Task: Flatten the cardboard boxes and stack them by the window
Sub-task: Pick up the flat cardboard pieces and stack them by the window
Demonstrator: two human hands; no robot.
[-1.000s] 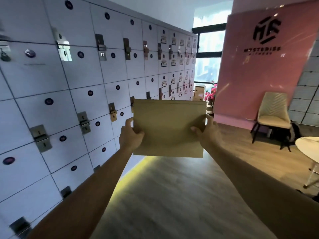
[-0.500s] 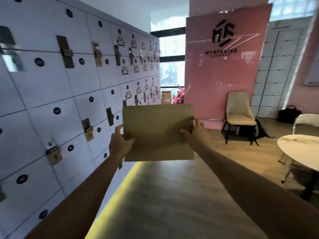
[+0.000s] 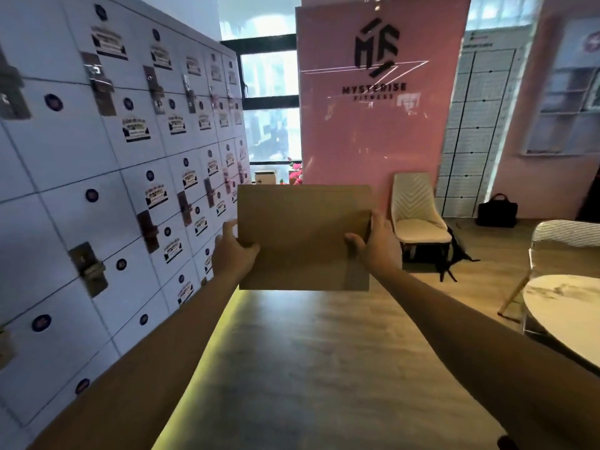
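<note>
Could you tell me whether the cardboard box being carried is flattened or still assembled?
Flattened: the cardboard box looks like one thin flat sheet.

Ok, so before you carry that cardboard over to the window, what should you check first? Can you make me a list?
1. Cardboard is flat: ok, it looks like one flat sheet.
2. Left hand has a grip: ok, thumb on the front at the left edge.
3. Right hand has a grip: ok, thumb on the front at the right edge.
4. Window is in sight: ok, straight ahead past the lockers.
5. Floor path is free: ok for the part in view; the cardboard hides the stretch near the window.
6. Room for the stack by the window: cannot tell, that spot is mostly hidden.
</note>
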